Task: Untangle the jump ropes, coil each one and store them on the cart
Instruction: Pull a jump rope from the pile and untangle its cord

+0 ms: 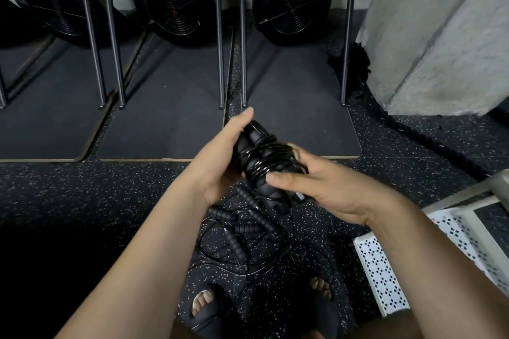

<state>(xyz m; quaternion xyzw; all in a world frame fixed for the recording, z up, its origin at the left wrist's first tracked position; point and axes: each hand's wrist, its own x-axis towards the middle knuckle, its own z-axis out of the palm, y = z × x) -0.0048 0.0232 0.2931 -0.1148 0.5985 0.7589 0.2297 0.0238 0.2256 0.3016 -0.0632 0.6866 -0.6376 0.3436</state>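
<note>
A black jump rope [261,157], its thin cord wound in tight turns around its two foam handles, is held in front of me at chest height. My left hand [220,162] grips the handle bundle from the left, thumb pointing up. My right hand [319,187] holds the bundle's lower right side, thumb across the wound cord. Below my hands, more black jump ropes [242,231] lie tangled on the speckled floor, ribbed handles and loose cord crossing each other. The white perforated cart [385,270] stands at the lower right.
Rowing machines stand upright along the back wall, with black fan housings [176,0], metal rails [220,36] and dark floor mats. A thick black battle rope [413,135] trails past a concrete pillar [440,36] on the right. My sandalled feet [203,308] are near the rope pile.
</note>
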